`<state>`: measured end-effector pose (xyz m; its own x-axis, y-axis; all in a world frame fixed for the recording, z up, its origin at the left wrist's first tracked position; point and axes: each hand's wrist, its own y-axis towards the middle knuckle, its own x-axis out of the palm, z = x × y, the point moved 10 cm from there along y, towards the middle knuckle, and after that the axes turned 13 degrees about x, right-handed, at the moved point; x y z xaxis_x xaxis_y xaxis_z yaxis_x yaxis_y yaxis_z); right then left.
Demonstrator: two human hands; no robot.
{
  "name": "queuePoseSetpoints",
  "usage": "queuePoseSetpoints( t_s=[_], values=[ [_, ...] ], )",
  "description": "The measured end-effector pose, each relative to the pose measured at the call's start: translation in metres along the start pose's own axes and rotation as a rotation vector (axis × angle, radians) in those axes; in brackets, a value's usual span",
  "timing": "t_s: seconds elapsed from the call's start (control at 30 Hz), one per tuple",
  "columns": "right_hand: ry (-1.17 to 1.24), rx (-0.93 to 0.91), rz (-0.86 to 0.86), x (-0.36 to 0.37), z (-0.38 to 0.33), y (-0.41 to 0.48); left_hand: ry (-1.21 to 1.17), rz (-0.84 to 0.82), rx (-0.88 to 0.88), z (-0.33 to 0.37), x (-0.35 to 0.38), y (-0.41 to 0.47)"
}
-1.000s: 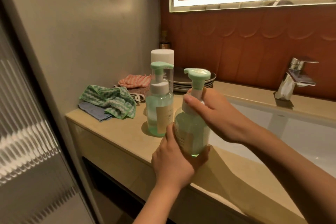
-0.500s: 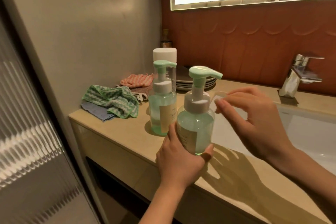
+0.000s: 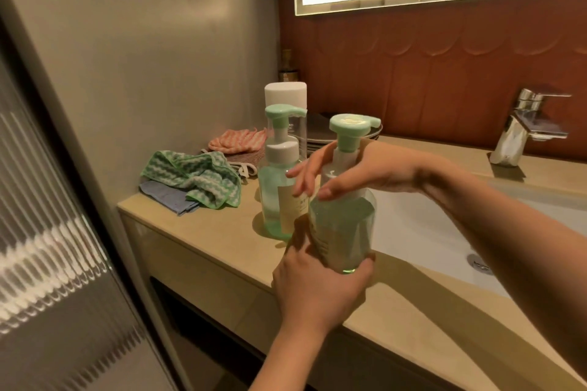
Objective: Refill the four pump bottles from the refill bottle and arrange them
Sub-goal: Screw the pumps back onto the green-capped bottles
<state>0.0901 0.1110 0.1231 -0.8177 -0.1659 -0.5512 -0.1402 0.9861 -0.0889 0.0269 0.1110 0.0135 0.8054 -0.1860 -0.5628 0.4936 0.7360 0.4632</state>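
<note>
A clear pump bottle point(image 3: 344, 232) with green liquid and a mint pump head is held just above the beige counter's point(image 3: 206, 232) front edge. My left hand point(image 3: 317, 289) grips its base from below. My right hand point(image 3: 359, 168) wraps round the white collar under the pump head. A second pump bottle point(image 3: 279, 187) of the same kind stands on the counter just behind and to the left. A taller bottle with a white cap point(image 3: 286, 94) stands behind that one, mostly hidden.
Green, blue and pink cloths point(image 3: 193, 178) lie at the counter's left end. Stacked dark plates point(image 3: 317, 136) sit by the red wall. A white sink basin point(image 3: 422, 232) with a chrome tap point(image 3: 524, 127) fills the right. A ribbed glass door point(image 3: 47, 247) stands at left.
My right hand, which had let go and hovered to the right of the bottle, has come back and closed round the pump collar. The pump head has turned.
</note>
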Motion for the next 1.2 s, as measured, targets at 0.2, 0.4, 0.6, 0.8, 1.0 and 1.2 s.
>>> queuePoseSetpoints(
  t_s=[0.2, 0.4, 0.6, 0.8, 1.0, 1.2],
  values=[
    [0.109, 0.016, 0.38, -0.014, 0.004, -0.016, 0.045, -0.014, -0.002, 0.001, 0.0, 0.0],
    [-0.025, 0.03, 0.61, -0.012, 0.001, -0.035, 0.046, -0.005, 0.045, 0.005, -0.001, -0.001],
    [0.061, -0.018, 0.354, -0.003, 0.01, -0.041, 0.042, -0.025, 0.044, 0.006, 0.001, 0.001],
    [-0.489, 0.03, 0.767, -0.036, -0.017, -0.052, 0.039, 0.013, 0.054, 0.008, -0.002, 0.001],
    [-0.781, -0.025, 0.858, -0.027, -0.023, -0.034, 0.052, 0.043, 0.031, 0.004, -0.003, 0.0],
    [-0.059, -0.089, 0.447, -0.008, -0.009, -0.032, 0.055, -0.01, 0.035, 0.005, 0.001, 0.0]
  ],
)
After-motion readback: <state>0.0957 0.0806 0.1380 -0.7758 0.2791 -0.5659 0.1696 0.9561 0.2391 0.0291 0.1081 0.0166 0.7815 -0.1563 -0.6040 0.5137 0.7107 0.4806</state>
